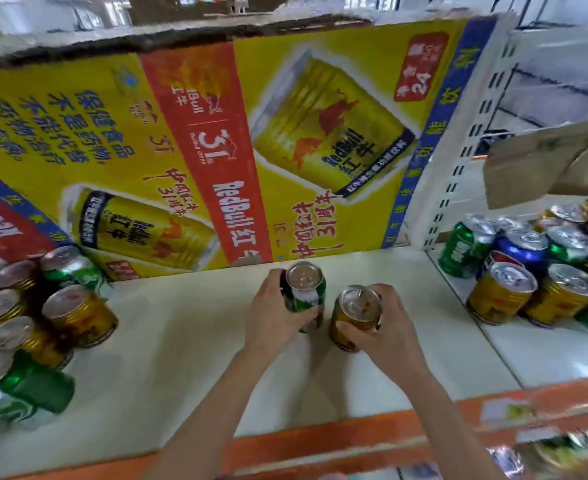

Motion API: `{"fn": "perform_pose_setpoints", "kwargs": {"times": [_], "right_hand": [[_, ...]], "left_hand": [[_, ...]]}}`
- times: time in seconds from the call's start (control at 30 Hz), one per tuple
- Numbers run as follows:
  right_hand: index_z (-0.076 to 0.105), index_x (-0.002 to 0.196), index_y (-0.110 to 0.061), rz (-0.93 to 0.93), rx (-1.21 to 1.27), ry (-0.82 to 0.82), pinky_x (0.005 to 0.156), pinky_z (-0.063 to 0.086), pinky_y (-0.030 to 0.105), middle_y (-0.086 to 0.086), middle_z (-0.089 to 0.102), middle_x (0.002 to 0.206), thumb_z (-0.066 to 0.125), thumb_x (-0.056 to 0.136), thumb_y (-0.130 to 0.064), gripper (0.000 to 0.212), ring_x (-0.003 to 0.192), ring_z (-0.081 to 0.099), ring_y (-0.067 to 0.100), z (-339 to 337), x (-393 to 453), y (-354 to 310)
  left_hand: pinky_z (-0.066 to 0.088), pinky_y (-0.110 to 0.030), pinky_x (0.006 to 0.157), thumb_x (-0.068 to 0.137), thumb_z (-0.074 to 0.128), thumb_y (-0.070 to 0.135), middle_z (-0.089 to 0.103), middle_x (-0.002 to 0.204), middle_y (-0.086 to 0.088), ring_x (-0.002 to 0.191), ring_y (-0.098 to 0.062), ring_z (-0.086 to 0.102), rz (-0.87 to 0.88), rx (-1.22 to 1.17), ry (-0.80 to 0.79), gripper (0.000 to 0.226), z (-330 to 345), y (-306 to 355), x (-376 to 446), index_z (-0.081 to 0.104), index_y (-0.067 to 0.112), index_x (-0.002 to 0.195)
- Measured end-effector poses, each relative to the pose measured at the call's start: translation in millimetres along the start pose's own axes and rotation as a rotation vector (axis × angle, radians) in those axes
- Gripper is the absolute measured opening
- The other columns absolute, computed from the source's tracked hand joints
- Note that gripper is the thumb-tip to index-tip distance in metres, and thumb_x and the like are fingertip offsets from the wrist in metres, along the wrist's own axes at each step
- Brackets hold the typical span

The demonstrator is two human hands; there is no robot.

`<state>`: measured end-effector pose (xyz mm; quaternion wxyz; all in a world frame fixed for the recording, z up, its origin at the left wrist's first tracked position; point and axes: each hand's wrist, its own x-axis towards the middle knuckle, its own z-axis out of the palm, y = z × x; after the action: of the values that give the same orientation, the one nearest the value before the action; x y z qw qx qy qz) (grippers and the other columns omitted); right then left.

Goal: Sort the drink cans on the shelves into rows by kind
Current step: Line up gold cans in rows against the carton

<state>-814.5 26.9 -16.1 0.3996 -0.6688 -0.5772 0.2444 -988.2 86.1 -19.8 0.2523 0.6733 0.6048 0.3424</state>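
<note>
My left hand [274, 315] grips a tall green can [306, 292] standing upright on the white shelf [181, 358]. Right beside it, my right hand [386, 323] grips a short gold can [353, 315], also upright. The two cans are close together near the middle of the shelf. A cluster of gold and green cans [26, 327] stands at the left end of the shelf. On the neighbouring shelf to the right stands a mixed group of green, blue and gold cans [534, 268].
A large yellow and red cardboard drink carton [216, 140] lies along the back of the shelf. A white perforated upright [458, 161] divides the two shelf bays. An orange price rail [354, 434] runs along the front edge.
</note>
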Motion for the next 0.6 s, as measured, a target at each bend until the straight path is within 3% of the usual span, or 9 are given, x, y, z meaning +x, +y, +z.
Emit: {"fn": "perform_pose_setpoints", "kwargs": {"times": [0.1, 0.17, 0.37, 0.5, 0.6], "right_hand": [[0.044, 0.114, -0.019, 0.053, -0.03, 0.062, 0.079, 0.046, 0.034, -0.002, 0.048, 0.108, 0.08, 0.07, -0.027, 0.058, 0.103, 0.052, 0.023, -38.5, -9.0, 24.2], [0.045, 0.118, -0.016, 0.082, -0.072, 0.107, 0.082, 0.047, 0.038, 0.001, 0.049, 0.112, 0.08, 0.07, -0.03, 0.061, 0.105, 0.051, 0.023, -63.7, -13.4, 42.5], [0.043, 0.115, -0.025, 0.166, -0.123, 0.208, 0.081, 0.045, 0.036, -0.004, 0.045, 0.111, 0.079, 0.07, -0.033, 0.058, 0.101, 0.051, 0.021, -132.4, -23.2, 89.6], [0.044, 0.117, -0.024, 0.208, -0.126, 0.235, 0.079, 0.042, 0.032, -0.002, 0.051, 0.113, 0.079, 0.071, -0.033, 0.058, 0.103, 0.053, 0.021, -162.8, -20.3, 111.4], [0.043, 0.123, -0.021, 0.233, -0.156, 0.205, 0.08, 0.04, 0.029, -0.001, 0.047, 0.12, 0.077, 0.074, -0.032, 0.061, 0.106, 0.051, 0.02, -177.3, -12.8, 115.3]], "left_hand": [[0.048, -0.035, 0.078, 0.062, 0.083, 0.041, 0.062, 0.111, 0.003, 0.1, -0.019, 0.058, 0.05, 0.005, -0.08, 0.064, 34.2, 32.8, -1.6, 0.047, 0.019, 0.11], [0.048, -0.036, 0.078, 0.062, 0.083, 0.042, 0.062, 0.111, 0.003, 0.101, -0.019, 0.058, 0.091, -0.001, -0.124, 0.065, 57.9, 54.5, -2.0, 0.047, 0.019, 0.11], [0.048, -0.038, 0.085, 0.064, 0.082, 0.045, 0.059, 0.117, 0.0, 0.108, -0.021, 0.056, 0.156, -0.03, -0.239, 0.068, 125.4, 110.0, 4.1, 0.047, 0.018, 0.116], [0.044, -0.035, 0.094, 0.066, 0.083, 0.034, 0.056, 0.127, -0.003, 0.117, -0.021, 0.052, 0.175, -0.084, -0.269, 0.072, 153.9, 134.8, 17.9, 0.047, 0.016, 0.126], [0.041, -0.029, 0.092, 0.067, 0.084, 0.028, 0.057, 0.127, -0.004, 0.118, -0.021, 0.052, 0.177, -0.121, -0.254, 0.071, 167.9, 144.8, 24.4, 0.048, 0.014, 0.127]]}}
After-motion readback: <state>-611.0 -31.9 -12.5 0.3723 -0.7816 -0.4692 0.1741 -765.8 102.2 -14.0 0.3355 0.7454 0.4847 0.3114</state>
